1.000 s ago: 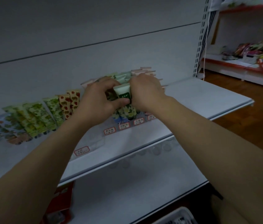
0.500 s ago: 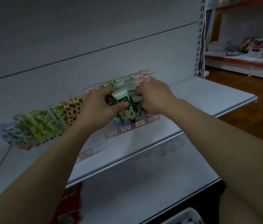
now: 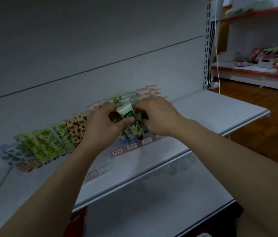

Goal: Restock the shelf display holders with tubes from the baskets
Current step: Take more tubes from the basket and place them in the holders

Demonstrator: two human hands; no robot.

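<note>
A row of patterned tubes (image 3: 49,144) stands in clear display holders along the white shelf (image 3: 211,110). My left hand (image 3: 104,124) pinches a green and white flower-print tube (image 3: 131,120) between thumb and fingers at the middle of the row. My right hand (image 3: 157,115) reaches in from the right with curled fingers among the tubes just beside it; what those fingers hold is hidden. Pink-capped tubes (image 3: 148,90) stand behind the hands.
Red-bordered price labels (image 3: 132,146) line the holders' front. A lower white shelf (image 3: 152,211) lies beneath, with a red pack (image 3: 76,221) at its left. A white basket rim (image 3: 203,235) shows at the bottom edge. A neighbouring shelf with snack packs (image 3: 271,55) stands at the right.
Both hands stay at the middle holders; the green and white tube in my left hand has tilted and sunk slightly among the others. The view has shifted a little.
</note>
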